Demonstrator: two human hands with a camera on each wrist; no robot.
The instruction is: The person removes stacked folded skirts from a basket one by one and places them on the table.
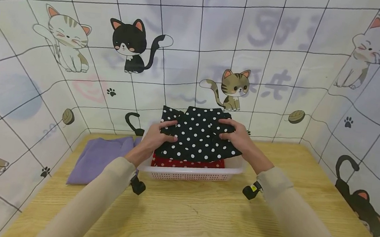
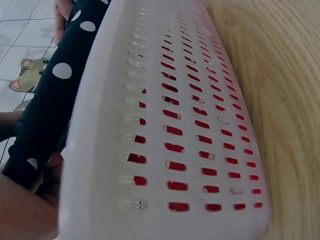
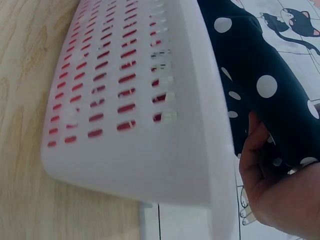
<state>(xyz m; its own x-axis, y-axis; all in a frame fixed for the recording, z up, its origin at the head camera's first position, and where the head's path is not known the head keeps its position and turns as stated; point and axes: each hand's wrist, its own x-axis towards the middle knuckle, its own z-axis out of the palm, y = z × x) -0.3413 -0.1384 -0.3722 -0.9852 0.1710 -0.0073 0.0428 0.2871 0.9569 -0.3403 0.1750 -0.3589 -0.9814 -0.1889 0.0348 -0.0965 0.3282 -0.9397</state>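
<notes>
A black cloth with white polka dots [image 1: 195, 134], folded, lies over the top of a white perforated plastic basket [image 1: 191, 175]. My left hand [image 1: 154, 137] grips the cloth's left side, and my right hand [image 1: 240, 139] grips its right side. In the right wrist view, the fingers [image 3: 255, 150] curl under the dotted cloth, beside the basket's rim. The left wrist view shows only part of the left hand [image 2: 25, 210] at the cloth's edge. Beneath the black cloth, inside the basket, is a red dotted cloth [image 1: 188, 164]; red also shows through the basket's holes.
A folded purple cloth [image 1: 100, 159] lies on the wooden table [image 1: 187, 214] left of the basket. Walls with cat drawings [image 1: 235, 88] stand behind and at both sides. Small black wrist cameras [image 1: 137, 185] hang under both sleeves.
</notes>
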